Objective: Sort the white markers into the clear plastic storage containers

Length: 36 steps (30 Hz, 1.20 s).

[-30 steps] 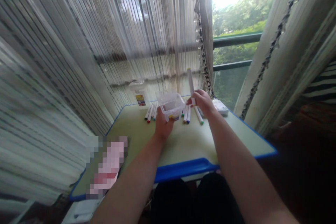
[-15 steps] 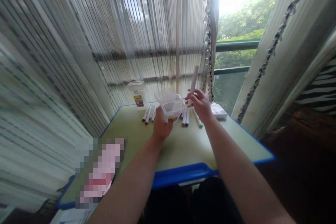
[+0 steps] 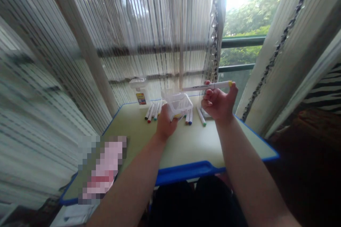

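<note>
taking the middle of the table as our dial, with twelve straight ahead, we had a striped sheer curtain point(image 3: 149, 25) from about ten to twelve and a bright window point(image 3: 245, 25) near one, which gave us daylight. the blue-edged table point(image 3: 191, 145) spread before us, and a pink patch, blurred out point(image 3: 106, 166), lay toward eight.

our left hand point(image 3: 165, 124) was closed around the near left side of the open clear tub point(image 3: 181, 103) at twelve, its mouth turned up and toward us, probably so we could see inside while the fingers steadied it. the lidded clear tub point(image 3: 139, 94) stood upright at eleven, seemingly clear of our arms. our right hand point(image 3: 220, 103), near one, gripped a white marker point(image 3: 202, 87), thumb against its yellow end; it lay nearly level, the other end pointing to nine, perhaps to leave most of the barrel free.

a pale box point(image 3: 206, 112) sat partly hidden behind that hand. loose markers point(image 3: 151, 111) lay side by side at eleven, more markers point(image 3: 188, 117) just past twelve, and a green-ended marker point(image 3: 201, 116) at one, all on the table within easy reach, colored ends toward us, which made them easy to tell apart.
</note>
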Motion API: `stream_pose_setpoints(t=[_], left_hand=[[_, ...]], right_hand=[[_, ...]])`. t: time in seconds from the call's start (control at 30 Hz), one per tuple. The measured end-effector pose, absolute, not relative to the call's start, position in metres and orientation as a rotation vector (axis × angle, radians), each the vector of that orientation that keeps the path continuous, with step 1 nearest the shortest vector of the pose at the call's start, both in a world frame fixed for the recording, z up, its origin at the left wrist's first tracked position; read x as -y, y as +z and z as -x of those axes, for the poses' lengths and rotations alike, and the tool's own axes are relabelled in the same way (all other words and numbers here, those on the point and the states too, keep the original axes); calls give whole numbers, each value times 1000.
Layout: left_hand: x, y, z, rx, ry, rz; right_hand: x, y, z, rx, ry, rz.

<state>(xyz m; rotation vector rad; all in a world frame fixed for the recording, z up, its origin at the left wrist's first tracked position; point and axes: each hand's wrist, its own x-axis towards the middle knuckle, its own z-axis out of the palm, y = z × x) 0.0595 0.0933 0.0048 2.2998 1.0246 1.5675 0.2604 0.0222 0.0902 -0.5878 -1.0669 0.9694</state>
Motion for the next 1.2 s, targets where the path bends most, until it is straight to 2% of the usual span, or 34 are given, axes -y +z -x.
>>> stream_pose_setpoints(t=[0.13, 0.3, 0.5, 0.73, 1.0, 1.2], left_hand=[[-93, 6, -60, -1016, 1572, -2291], [-93, 5, -61, -1000, 1577, -2322], [-96, 4, -61, -1044, 1559, -2350], [-105, -3, -61, -1069, 1656, -2242], [-109, -3, -60, -1125, 1916, -2227], [-113, -2, -59, -1112, 2001, -2106]], right_hand=[[-25, 87, -259, 1091, 928, 676], [-29, 88, -249, 1319, 1067, 774], [-38, 81, -243, 1489, 1174, 659], [-40, 79, -234, 1552, 996, 838], [-47, 73, -230, 1655, 636, 1008], [-45, 73, -227, 1739, 568, 1057]])
